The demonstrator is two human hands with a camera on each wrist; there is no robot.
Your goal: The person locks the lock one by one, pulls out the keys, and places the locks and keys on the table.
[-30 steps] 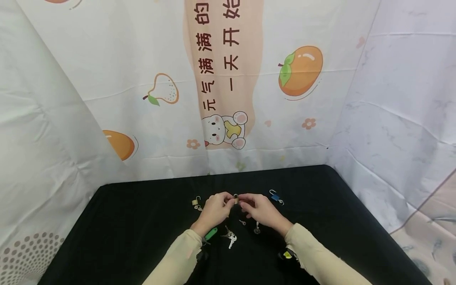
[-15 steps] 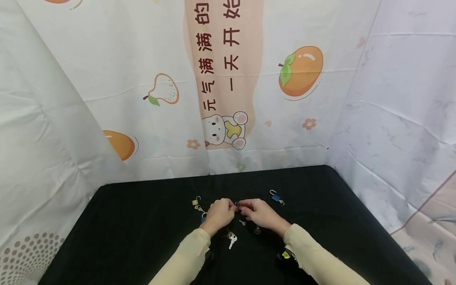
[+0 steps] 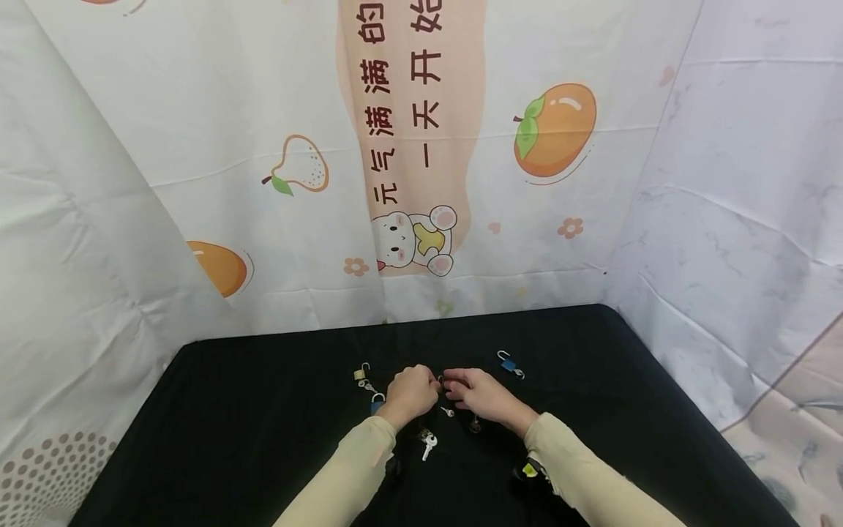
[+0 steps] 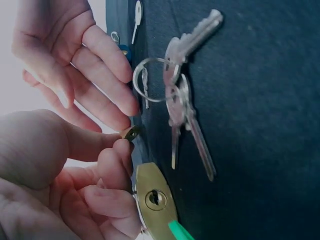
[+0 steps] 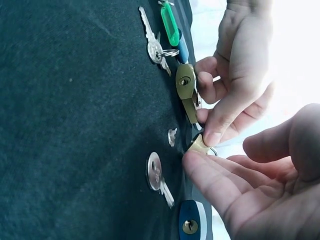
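Note:
A small brass padlock (image 5: 199,145), its shackle sticking out to one side, is pinched between thumb and finger of my left hand (image 3: 411,394). My right hand (image 3: 484,395) is beside it with fingers extended and thumb apart; in the right wrist view a fingertip lies against the padlock. The left wrist view shows only the lock's keyhole end (image 4: 131,133). Below my left hand lies a larger brass padlock (image 4: 156,200), and near it a ring of silver keys (image 4: 175,95). A small key (image 3: 448,412) and a round-headed key (image 5: 156,172) lie near my right hand.
An open blue padlock (image 3: 509,364) lies at the back right of the black cloth (image 3: 263,439). To the left are an open brass padlock (image 3: 360,374) with keys and another blue padlock (image 3: 377,404). A green key tag (image 5: 170,25) lies beside the key ring.
Both hands have come down and slightly nearer with the small padlock. The left hand has shifted a little right, uncovering the blue padlock on its left and covering the green tag.

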